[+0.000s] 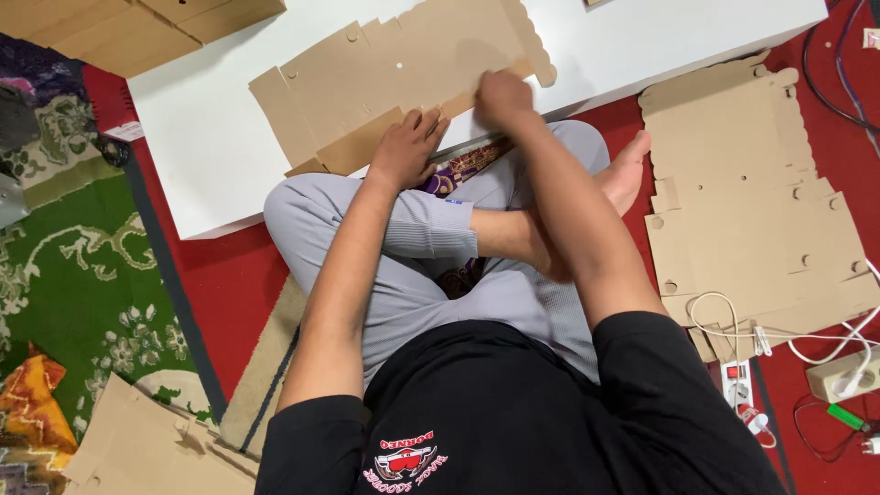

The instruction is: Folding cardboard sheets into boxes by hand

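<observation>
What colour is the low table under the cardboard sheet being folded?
White: the table under the brown cardboard sheet, shown in the head view.

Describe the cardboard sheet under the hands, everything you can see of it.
The cardboard sheet is a flat, brown die-cut box blank with flaps, tabs, small round holes and a scalloped right end. It lies on the white table, its near flap at the table's front edge. The left hand presses that flap flat; the right hand, blurred, rests on the near edge further right.
</observation>
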